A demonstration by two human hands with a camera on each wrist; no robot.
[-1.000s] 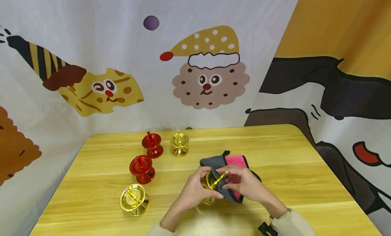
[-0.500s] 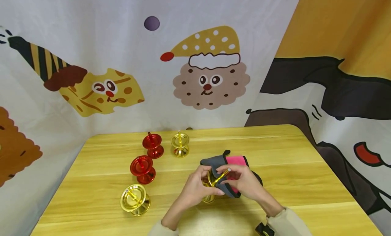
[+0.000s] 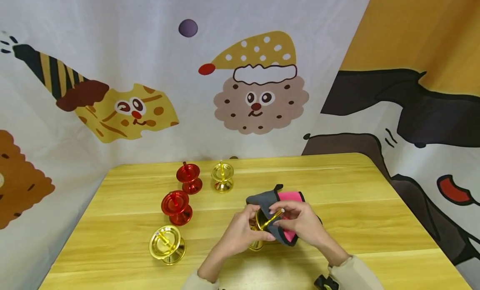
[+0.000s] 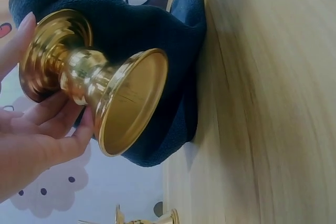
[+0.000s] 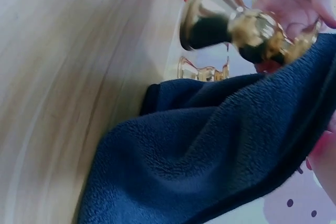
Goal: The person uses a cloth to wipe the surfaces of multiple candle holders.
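My left hand [image 3: 240, 232] grips a gold candle holder [image 4: 84, 74] around its waist, tilted and lifted off the table, its wide hollow foot facing the left wrist camera. A thin gold rod [image 3: 273, 219] sticks out from its dish toward the right. My right hand [image 3: 301, 224] pinches a cloth [image 3: 262, 199], grey on one side and pink on the other with black edging, against the dish. In the right wrist view the cloth's dark fleecy side [image 5: 210, 140] hangs down and hides most of that hand and part of the dish.
Left of my hands stand two red candle holders [image 3: 175, 204] and two gold ones [image 3: 167, 243], all upright on the wooden table [image 3: 112, 223]. A patterned curtain [image 3: 168, 65] hangs behind the table. Something small and black [image 3: 326, 282] lies by the right sleeve.
The gold candle holder's rod has swung slightly to the right. My right fingers and the cloth have shifted a little along the dish. My left hand keeps its grip nearly in place.
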